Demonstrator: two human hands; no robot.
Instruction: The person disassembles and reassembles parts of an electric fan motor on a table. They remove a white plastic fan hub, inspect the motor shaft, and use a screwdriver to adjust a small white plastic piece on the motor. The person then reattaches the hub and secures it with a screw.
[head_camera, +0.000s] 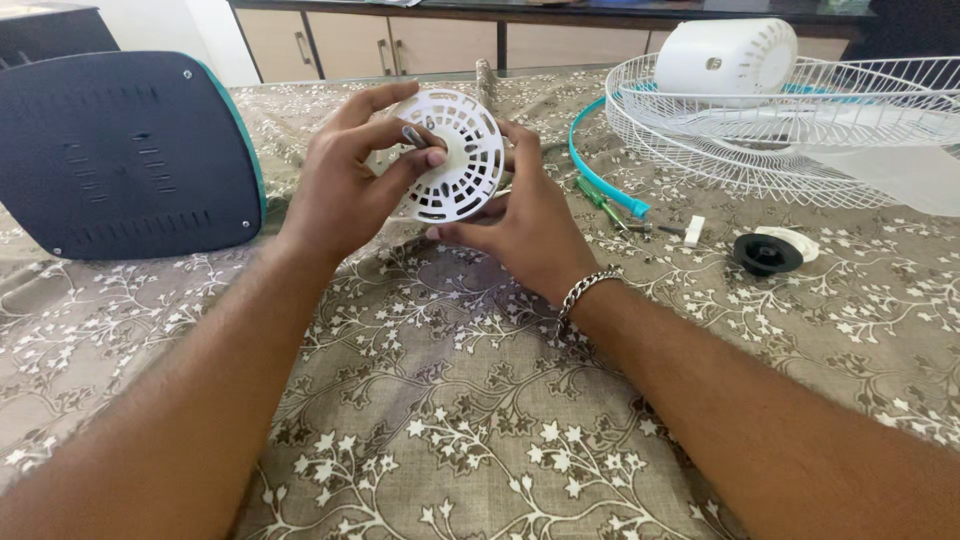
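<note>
Gripping a white slotted fan motor cover (455, 160) at upper centre of the frame, above the floral-clothed tabletop (450, 400): left hand (350, 185) closed over its left rim, also pinching a small metal pin (413, 133); right hand (525, 225) cupped behind its lower right edge. Dark blue fan base (120, 150) at upper left; white wire guard (780, 130) at upper right; black knob (765, 253) at right.

fan base (125, 150) left, wire guard (800, 130) right

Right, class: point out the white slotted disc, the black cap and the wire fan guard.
white slotted disc (462, 172), head view, slotted face.
black cap (766, 253), head view, top rim.
wire fan guard (700, 160), head view, near wire rim.
</note>
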